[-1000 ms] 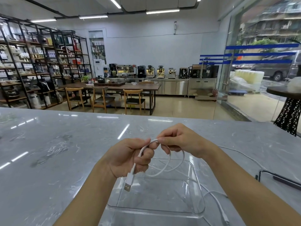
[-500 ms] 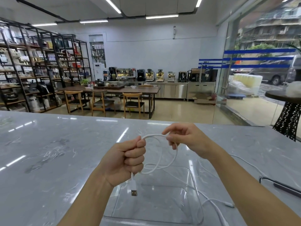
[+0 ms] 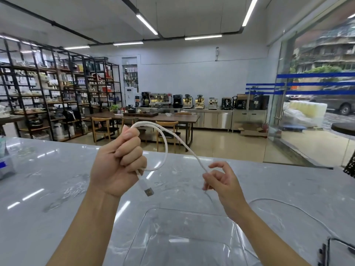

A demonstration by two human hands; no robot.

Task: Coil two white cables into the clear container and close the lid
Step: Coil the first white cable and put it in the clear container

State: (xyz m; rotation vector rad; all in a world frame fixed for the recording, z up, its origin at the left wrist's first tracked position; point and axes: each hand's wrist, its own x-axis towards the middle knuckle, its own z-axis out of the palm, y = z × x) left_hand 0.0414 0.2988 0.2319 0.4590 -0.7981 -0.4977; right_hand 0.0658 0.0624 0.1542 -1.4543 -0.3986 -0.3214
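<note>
My left hand is raised above the marble counter and grips a loop of the white cable in its fist. The cable's USB plug hangs below that fist. From the loop the cable slants down to the right into my right hand, which pinches it lightly between thumb and fingers. Below both hands the clear container sits lidless on the counter with nothing visible inside. A second thin stretch of white cable curves over the counter at the right.
A dark framed object lies at the counter's right front corner. Something white and blue sits at the far left edge. Beyond the grey marble counter are chairs, a wooden table and shelving.
Both hands have risen above the container. My right hand has slid down and away to the right along the cable, drawing out a longer stretch. The left fist keeps its loop.
</note>
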